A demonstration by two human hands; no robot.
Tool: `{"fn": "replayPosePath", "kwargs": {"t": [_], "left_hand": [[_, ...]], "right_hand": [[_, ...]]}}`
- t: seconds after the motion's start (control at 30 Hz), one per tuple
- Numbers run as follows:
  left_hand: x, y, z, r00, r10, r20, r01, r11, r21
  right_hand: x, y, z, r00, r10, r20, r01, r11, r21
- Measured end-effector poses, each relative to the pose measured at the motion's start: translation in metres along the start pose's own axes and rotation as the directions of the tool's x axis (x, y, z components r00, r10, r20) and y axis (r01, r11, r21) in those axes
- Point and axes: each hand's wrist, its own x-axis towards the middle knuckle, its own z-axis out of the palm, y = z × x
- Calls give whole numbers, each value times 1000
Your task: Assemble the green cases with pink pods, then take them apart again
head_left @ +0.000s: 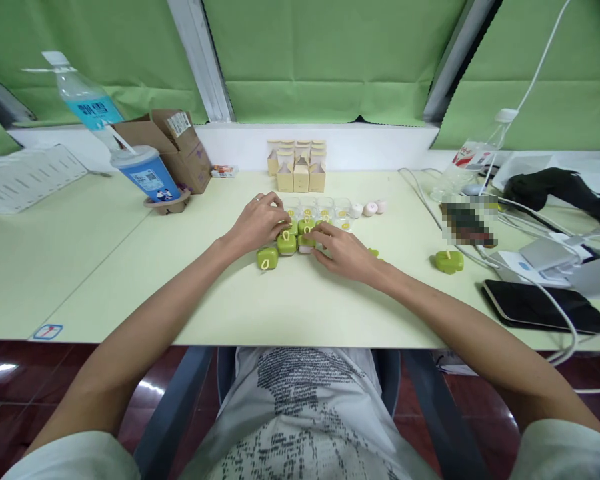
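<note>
Shirt (300, 427) with dark print shows nearest, between two grey chair arms (180, 400), below the worktop (305, 300). On the worktop's near part, at the right, lies a phone (545, 307), with cables (535, 277) about it. Farther in, at the middle, green cases (287, 244) with pale yellow loops sit close together; one more case (449, 262) lies well apart to the right. The right hand (345, 249), fingers bent, reaches over the group's right side, and the left hand (261, 220), fingers curled down, is at its left side; I cannot tell whether either grips a case. Just behind stand clear cups (325, 205), with pale pink pieces (370, 209) to their right. Farther back, small open cartons (301, 177) stand by the wall (375, 150), under green blinds (320, 60).
</note>
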Motion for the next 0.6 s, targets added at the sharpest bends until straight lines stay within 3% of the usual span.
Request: {"fn": "replayPosePath", "kwargs": {"t": [0.13,0.33,0.47,0.6], "left_hand": [[-2,1,3,990,-138,-13,137,989,-60],[0,4,9,980,-200,-19,198,978,-67],[-3,2,-1,985,-163,-60,157,983,-93],[-35,1,-27,999,0,-40,-7,983,-182]], "right_hand": [[0,-1,1,1000,22,0,-22,1000,-3],[0,-1,4,999,22,27,-21,999,-36],[1,-4,3,999,40,28,-38,998,-54],[1,-6,3,999,34,19,-33,998,-55]]}}
